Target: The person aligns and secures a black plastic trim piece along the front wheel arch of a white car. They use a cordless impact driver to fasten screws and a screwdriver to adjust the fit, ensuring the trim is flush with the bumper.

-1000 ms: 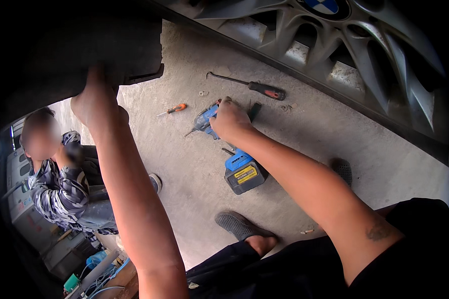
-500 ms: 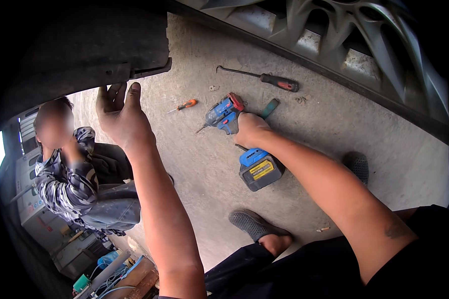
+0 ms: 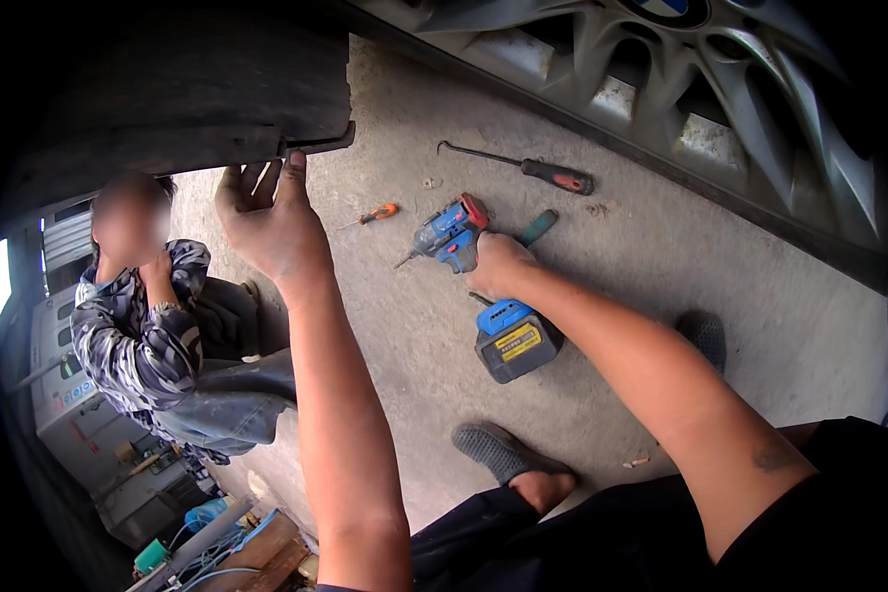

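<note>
1. Far left: co-worker (image 3: 138,345) sat in a camouflage jacket, knees bent, both arms drawn up toward the neck.
2. Dark panel (image 3: 227,99) hung across the upper left, lower edge above the left hand.
3. Left hand (image 3: 274,232): forearm near vertical from the lower edge, fingers half curled upward, thumb upright and apart from them. Tips were at the panel edge (couldn't tell if they were gripping it or just touching).
4. Orange-handled screwdriver (image 3: 381,212) lay on the concrete floor (image 3: 385,326), between the two hands.
5. Blue power driver (image 3: 449,227) was mid-view, bit pointing left and slightly down, battery end toward the lower right. Couldn't tell if it rested on the floor.
6. Right hand (image 3: 503,264): forearm slanted in from the lower right, fingers wrapped round the driver's handle.
7. Green-handled tool (image 3: 538,227) lay just beyond that hand; hook tool (image 3: 557,177) lay above it, hook to the left.
8. Upper right: silver spoked wheel (image 3: 725,84).
</note>
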### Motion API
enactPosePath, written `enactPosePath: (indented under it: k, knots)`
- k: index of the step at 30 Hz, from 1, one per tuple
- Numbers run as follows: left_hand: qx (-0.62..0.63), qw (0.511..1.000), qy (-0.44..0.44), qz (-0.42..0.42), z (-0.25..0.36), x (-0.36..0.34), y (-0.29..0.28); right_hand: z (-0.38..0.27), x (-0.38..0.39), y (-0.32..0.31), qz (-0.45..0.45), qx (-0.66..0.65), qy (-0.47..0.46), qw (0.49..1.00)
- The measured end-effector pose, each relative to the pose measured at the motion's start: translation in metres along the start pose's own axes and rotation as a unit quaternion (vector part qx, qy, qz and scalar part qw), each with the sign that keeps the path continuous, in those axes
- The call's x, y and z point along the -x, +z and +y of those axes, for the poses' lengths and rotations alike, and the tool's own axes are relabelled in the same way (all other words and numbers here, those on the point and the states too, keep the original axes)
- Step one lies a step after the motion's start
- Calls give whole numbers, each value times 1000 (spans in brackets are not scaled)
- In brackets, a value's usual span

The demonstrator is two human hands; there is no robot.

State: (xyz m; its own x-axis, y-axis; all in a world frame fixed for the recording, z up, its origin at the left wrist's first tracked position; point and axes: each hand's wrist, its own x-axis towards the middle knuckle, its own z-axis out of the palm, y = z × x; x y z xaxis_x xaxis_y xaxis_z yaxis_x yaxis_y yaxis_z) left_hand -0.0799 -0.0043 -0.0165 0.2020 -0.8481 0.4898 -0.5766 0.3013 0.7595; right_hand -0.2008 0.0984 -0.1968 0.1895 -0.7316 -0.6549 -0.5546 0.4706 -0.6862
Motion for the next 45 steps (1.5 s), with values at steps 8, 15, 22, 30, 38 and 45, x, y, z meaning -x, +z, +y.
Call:
enactPosePath:
  k: [8, 15, 22, 30, 38, 45]
  knots:
    - [40, 999, -21, -14, -12, 1, -8, 7, -3, 1, -4, -41, -13, 999]
    - [-77, 994, 57, -50, -16, -5, -17, 3, 25, -13, -41, -390, -115, 913]
    - [-97, 992, 58, -62, -26, -14, -18, -34, 20, -33, -79, -542, -114, 829]
    - [-123, 987, 89, -48, -31, 1, -14, -53, 24, -59, -4, -476, -129, 870]
    - [-143, 986, 69, -45, -26, 3, -7, -77, 27, -78, 183, -262, -135, 938]
    - [-109, 988, 23, -110, -27, -18, -17, -111, 27, -15, 159, -491, -83, 853]
